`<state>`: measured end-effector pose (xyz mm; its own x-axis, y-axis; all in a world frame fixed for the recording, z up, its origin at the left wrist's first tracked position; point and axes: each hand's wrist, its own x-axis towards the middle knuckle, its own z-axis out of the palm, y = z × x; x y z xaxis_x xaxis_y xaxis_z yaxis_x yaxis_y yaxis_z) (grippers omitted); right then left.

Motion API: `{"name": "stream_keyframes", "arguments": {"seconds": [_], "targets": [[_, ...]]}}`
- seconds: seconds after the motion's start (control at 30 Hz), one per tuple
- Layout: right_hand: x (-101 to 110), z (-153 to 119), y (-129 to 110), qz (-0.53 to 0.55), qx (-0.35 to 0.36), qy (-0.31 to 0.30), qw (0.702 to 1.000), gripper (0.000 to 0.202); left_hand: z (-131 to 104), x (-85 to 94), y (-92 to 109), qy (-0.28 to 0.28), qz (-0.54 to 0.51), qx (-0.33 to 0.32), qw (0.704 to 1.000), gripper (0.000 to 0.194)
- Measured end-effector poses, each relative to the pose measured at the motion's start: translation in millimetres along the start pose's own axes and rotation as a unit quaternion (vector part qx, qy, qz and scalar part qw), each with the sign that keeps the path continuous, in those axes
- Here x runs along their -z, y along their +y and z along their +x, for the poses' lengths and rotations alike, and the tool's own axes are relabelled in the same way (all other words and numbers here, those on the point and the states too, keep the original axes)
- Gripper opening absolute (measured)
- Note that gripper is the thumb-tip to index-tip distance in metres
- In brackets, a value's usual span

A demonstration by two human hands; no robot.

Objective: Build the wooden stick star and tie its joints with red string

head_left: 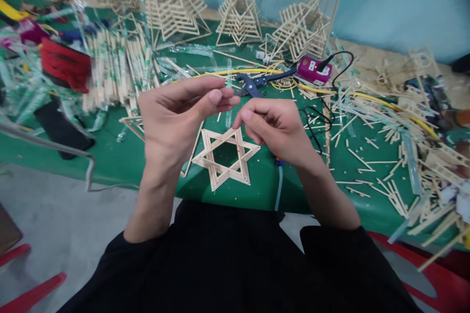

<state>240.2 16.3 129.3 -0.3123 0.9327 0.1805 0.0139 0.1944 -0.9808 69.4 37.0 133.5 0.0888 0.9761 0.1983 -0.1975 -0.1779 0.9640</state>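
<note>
Honestly can't read a single word or number anywhere in this shot. The purple box [315, 70] with the black plug in it has some small pale stickers on it, marks and all, but they're way too tiny and blurry to make out, sorry folks.

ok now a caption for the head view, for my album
Two hands above a six-pointed star of wooden sticks on a green table
</note>
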Motion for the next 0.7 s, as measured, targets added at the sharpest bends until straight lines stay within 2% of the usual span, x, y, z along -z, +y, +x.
{"name": "stream_keyframes", "arguments": {"seconds": [0.13, 0.2, 0.3, 0.37, 0.47, 0.53, 0.6, 0.7], "targets": [[-1.4, -1.8, 7.5, -0.011, 0.022, -0.006, 1.0, 0.04, 4.9, -3.5, 0.1, 0.012, -0.04, 0.054, 0.998, 0.019], [-0.6, -0.6, 10.8, -0.03, 0.021, 0.013, 0.999, 0.036, 6.0, -1.7, -0.5, 0.0, -0.034, 0.065, 0.997, 0.021], [0.9, 4.7, 15.5, -0.071, 0.031, 0.054, 0.996, 0.02, 3.3, 3.5, -0.7, -0.044, -0.047, 0.091, 0.994, 0.023], [0.7, 10.4, 18.8, -0.091, 0.048, 0.031, 0.994, 0.024, -1.3, 7.5, 0.2, -0.08, -0.07, 0.116, 0.987, 0.024], [-1.9, 19.6, 25.6, -0.109, 0.089, -0.069, 0.988, 0.02, -11.4, 14.5, 3.6, -0.126, -0.084, 0.147, 0.978, 0.027], [-4.6, 24.4, 31.2, -0.124, 0.127, -0.102, 0.979, 0.033, -19.0, 19.8, 6.8, -0.151, -0.075, 0.162, 0.972, 0.03], [-7.0, 27.7, 36.3, -0.138, 0.153, -0.099, 0.974, 0.041, -26.0, 25.4, 9.5, -0.167, -0.057, 0.175, 0.969, 0.034], [-8.7, 29.5, 40.0, -0.168, 0.158, -0.077, 0.97, 0.036, -32.9, 33.2, 10.2, -0.172, -0.023, 0.18, 0.968, 0.036]]}}
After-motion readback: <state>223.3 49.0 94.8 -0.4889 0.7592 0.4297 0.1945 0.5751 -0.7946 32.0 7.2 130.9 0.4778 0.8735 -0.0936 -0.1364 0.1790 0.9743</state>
